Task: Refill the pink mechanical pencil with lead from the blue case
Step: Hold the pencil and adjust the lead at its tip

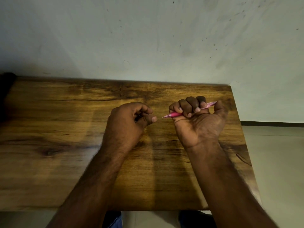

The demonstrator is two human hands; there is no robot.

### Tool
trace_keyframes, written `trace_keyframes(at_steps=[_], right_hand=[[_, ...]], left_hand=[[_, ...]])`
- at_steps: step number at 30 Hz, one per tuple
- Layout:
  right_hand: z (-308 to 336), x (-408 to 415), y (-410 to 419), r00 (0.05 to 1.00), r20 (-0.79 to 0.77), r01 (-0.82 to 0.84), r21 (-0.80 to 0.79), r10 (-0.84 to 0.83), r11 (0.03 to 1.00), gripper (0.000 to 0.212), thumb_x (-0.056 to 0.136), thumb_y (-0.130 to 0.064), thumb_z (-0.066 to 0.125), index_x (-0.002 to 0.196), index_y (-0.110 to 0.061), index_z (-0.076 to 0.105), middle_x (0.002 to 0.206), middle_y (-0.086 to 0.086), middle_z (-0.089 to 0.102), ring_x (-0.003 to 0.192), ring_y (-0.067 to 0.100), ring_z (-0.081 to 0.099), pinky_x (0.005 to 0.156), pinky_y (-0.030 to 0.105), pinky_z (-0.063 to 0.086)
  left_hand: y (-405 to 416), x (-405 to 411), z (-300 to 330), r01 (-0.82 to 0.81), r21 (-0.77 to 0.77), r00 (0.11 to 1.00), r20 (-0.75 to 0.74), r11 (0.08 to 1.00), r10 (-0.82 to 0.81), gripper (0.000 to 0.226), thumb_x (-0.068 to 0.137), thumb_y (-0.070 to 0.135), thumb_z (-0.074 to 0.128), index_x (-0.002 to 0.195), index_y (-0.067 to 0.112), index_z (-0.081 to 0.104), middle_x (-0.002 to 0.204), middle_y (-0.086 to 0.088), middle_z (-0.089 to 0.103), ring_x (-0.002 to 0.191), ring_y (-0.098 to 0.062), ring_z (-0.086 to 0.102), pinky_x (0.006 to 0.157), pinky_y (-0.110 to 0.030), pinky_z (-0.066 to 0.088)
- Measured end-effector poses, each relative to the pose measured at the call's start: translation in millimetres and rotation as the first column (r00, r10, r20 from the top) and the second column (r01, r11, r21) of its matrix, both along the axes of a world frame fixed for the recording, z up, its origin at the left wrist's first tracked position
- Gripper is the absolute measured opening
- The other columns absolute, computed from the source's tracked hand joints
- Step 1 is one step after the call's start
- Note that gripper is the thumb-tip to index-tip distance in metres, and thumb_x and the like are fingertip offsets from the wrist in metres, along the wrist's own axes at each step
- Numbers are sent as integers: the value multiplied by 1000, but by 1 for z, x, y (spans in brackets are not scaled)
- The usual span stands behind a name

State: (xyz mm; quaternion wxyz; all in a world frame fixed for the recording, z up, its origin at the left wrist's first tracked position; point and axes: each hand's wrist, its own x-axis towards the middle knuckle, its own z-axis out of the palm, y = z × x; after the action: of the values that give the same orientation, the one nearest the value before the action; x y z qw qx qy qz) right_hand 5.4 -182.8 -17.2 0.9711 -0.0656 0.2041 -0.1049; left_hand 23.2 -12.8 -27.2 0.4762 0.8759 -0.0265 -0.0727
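My right hand (pixel 199 122) is raised palm-up in a fist around the pink mechanical pencil (pixel 175 114). The pencil lies across the fingers, its metal tip pointing left and its clear pink rear end sticking out by the thumb. My left hand (pixel 130 120) hovers just left of the tip, a short gap away, with fingers curled against the thumb. A thin dark sliver that looks like a lead (pixel 140 115) shows between those fingers. The blue case is not in view.
Both hands are above a brown wooden table (pixel 65 129) that stands against a pale, speckled wall (pixel 148 38). The table's right edge drops to a light floor (pixel 276 162). My knees show below the table's near edge.
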Motion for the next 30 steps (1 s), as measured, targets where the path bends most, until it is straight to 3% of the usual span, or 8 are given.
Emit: trace_keyframes(at_steps=[8,22,30], right_hand=[[1,0,1,1000,3,-7,-32,7,999,54,92,-57,35,60,-15,44,53,0,32,47,16,27,55,29,34],[1,-1,1,1000,2,-5,-51,5,999,48,84,-55,41,59,-15,44,53,0,32,47,16,26,56,29,32],[0,-1,0,1000,5,-11,-37,11,999,53,89,-57,36,59,-15,44,52,0,32,46,16,27,56,29,32]], left_hand=[[1,0,2,-3,-41,1000,-8,999,3,20,74,33,88,92,29,79,78,13,78,76,-3,74,75,-37,64],[-1,-1,4,1,-29,1000,3,1000,-1,21,74,32,88,91,29,78,76,15,77,73,3,73,72,-25,59],[-1,-1,4,0,-26,1000,-8,1000,0,20,74,30,89,91,28,78,75,15,77,72,5,72,69,-19,55]])
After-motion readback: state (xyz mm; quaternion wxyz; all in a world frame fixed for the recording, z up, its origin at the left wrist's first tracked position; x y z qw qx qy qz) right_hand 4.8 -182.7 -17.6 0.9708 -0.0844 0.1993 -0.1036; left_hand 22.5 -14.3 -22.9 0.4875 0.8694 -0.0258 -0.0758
